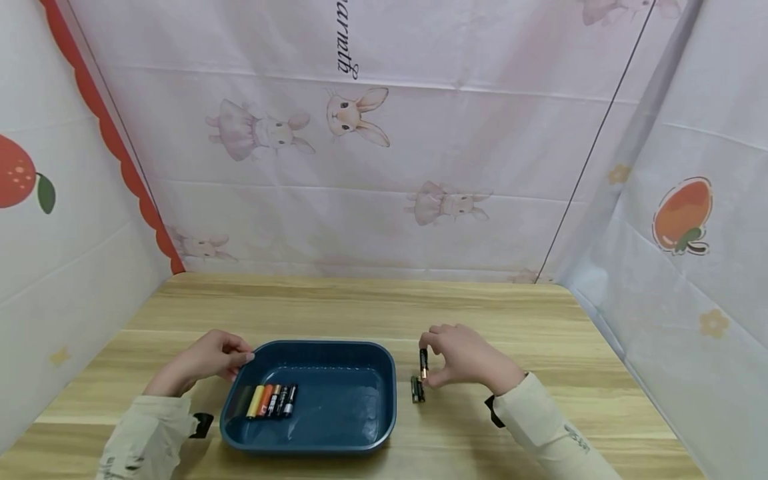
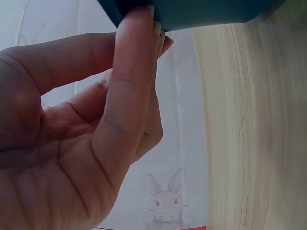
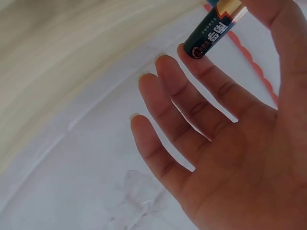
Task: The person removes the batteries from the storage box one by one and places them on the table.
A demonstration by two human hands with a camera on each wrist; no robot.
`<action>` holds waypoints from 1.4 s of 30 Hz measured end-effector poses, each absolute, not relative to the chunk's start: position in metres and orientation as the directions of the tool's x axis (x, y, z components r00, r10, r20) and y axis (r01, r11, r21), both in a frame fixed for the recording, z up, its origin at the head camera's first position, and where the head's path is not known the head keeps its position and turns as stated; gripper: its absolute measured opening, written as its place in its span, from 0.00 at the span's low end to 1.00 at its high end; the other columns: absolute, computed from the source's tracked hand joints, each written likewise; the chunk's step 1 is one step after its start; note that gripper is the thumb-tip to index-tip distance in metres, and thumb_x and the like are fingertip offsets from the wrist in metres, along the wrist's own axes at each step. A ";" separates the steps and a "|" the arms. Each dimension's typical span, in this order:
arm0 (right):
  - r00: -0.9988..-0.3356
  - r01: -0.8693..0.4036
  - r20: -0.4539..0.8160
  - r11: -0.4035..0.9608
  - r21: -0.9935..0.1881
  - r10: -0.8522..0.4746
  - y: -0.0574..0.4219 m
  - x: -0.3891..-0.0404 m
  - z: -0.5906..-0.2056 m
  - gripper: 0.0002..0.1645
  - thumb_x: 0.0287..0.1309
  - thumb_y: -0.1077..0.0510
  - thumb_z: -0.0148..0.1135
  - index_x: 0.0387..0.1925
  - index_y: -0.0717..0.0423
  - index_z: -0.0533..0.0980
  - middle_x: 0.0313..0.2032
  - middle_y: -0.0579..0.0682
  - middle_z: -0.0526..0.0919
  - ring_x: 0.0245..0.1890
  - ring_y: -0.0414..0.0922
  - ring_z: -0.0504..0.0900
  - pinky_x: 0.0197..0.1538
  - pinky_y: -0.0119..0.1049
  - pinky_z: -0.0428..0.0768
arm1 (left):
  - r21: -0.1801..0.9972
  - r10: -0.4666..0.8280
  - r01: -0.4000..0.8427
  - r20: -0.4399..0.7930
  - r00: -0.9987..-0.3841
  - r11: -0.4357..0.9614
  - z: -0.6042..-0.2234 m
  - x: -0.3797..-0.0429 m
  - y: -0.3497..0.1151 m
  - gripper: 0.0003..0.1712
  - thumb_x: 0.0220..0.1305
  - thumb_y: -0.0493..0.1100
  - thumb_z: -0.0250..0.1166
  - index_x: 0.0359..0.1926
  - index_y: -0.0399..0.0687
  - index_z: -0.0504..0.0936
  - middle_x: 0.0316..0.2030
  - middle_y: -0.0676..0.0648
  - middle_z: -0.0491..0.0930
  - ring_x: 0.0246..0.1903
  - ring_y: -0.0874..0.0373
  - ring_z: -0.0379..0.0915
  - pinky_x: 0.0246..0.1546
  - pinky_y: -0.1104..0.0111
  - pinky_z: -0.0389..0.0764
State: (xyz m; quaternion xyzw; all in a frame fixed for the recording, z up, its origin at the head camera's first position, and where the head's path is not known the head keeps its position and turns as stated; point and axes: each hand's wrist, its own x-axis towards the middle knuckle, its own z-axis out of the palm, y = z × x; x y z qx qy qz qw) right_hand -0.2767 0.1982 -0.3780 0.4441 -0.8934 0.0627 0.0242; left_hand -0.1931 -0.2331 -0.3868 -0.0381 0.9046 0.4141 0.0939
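A dark blue rectangular tray [image 1: 342, 407] sits on the table, with several batteries [image 1: 273, 401] lying side by side near its left end. At the tray's far left corner, my left hand [image 1: 210, 360] pinches the rim with thumb and fingers; the left wrist view shows the tray's edge [image 2: 206, 12] at its fingertips. To the right of the tray, my right hand [image 1: 471, 357] holds a black and copper battery [image 1: 423, 363] by its ends between thumb and index finger, the other fingers spread. Just below it, a pair of dark batteries [image 1: 417, 390] lies on the table.
The wood-grain table [image 1: 510, 313] extends around the tray. Printed cloth with rabbits [image 1: 351, 117] hangs behind it, and more printed cloth [image 1: 672, 320] walls both sides. Dark straps circle both wrists at the pale sleeves [image 1: 552, 427].
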 end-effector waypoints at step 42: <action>-0.604 -0.786 -0.055 0.606 -0.124 -0.795 0.200 -0.278 -0.408 0.27 0.39 0.46 0.77 0.42 0.52 0.79 0.34 0.43 0.78 0.32 0.38 0.72 0.40 0.40 0.75 | 0.730 -0.009 -0.173 -0.223 -0.975 0.661 -0.385 -0.197 -0.234 0.09 0.68 0.34 0.58 0.40 0.32 0.82 0.26 0.45 0.78 0.24 0.55 0.74 0.30 0.60 0.83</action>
